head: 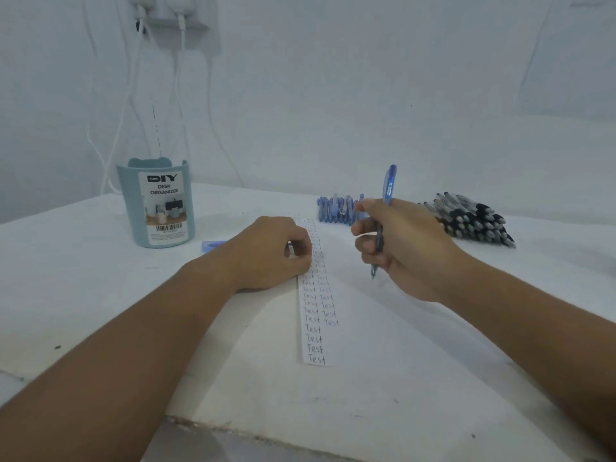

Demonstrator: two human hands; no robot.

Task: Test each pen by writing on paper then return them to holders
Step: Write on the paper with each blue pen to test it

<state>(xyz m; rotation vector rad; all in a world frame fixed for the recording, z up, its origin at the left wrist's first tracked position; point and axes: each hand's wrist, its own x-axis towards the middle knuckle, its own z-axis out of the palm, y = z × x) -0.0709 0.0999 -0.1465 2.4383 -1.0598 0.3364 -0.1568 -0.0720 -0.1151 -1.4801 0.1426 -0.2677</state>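
A narrow paper strip (316, 331) lies on the white table, filled with rows of the word "Test". My left hand (271, 253) rests on the strip's left edge with its fingers curled; whether something small is tucked under them I cannot tell. My right hand (405, 246) holds a blue pen (383, 221) upright, tip down, just right of the strip and slightly above the table. A blue-green desk organizer (158, 203) stands at the back left.
A row of blue pens (340, 210) lies behind the strip. A pile of black pens (473, 220) sits at the right. A small blue object (211, 245) lies by the organizer. White cables hang on the wall behind. The table's front edge (266, 435) is near.
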